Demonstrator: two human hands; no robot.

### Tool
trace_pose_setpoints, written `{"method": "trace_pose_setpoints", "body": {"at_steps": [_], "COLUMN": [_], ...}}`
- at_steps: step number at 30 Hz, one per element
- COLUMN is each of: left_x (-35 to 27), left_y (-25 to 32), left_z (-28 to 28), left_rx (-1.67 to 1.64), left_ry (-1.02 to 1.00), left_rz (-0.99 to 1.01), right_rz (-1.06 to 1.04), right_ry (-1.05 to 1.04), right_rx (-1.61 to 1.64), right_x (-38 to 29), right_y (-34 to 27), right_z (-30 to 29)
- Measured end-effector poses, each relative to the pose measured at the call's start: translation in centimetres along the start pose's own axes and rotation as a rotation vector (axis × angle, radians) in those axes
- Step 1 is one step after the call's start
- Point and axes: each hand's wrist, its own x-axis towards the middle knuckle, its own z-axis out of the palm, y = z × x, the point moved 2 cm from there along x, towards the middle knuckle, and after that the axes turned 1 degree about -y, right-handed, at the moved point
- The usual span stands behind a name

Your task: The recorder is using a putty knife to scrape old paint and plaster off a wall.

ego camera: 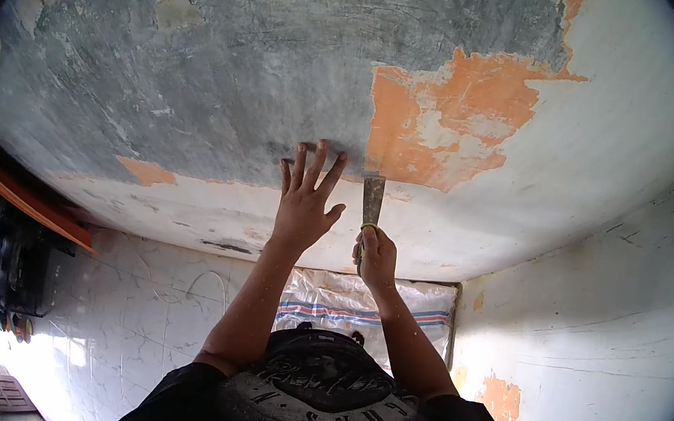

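Note:
My right hand (378, 260) grips the handle of a paint scraper (372, 199), its flat blade pointing up the wall. The blade's tip meets the lower left corner of an orange paint layer (396, 136), beside bare grey plaster (232, 90). To the left, my left hand (305, 213) is spread with its fingertips at the lower edge of the grey plaster, holding nothing. White paint (602, 161) with ragged edges surrounds the exposed areas on the right and below.
A plastic sheet (365, 290) with blue and red stripes lies on the floor at the wall's foot. Marble-patterned floor tiles (129, 311) and a thin cable (209, 274) are to the left. An orange-edged object (24, 191) juts in at far left. A side wall (601, 319) bounds the right.

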Motion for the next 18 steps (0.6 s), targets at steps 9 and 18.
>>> {"method": "trace_pose_setpoints", "body": {"at_steps": [9, 18], "left_x": [-0.2, 0.0], "left_y": [0.3, 0.5], "left_z": [-0.3, -1.1], "left_rx": [-0.034, -0.073], "left_ry": [-0.010, -0.008], "left_rz": [-0.034, -0.035], "right_rz": [0.017, 0.011], "right_ry": [0.013, 0.000], "right_rx": [0.056, 0.094], "right_x": [-0.1, 0.3], "right_y": [0.3, -0.1], "right_z": [0.1, 0.8]}}
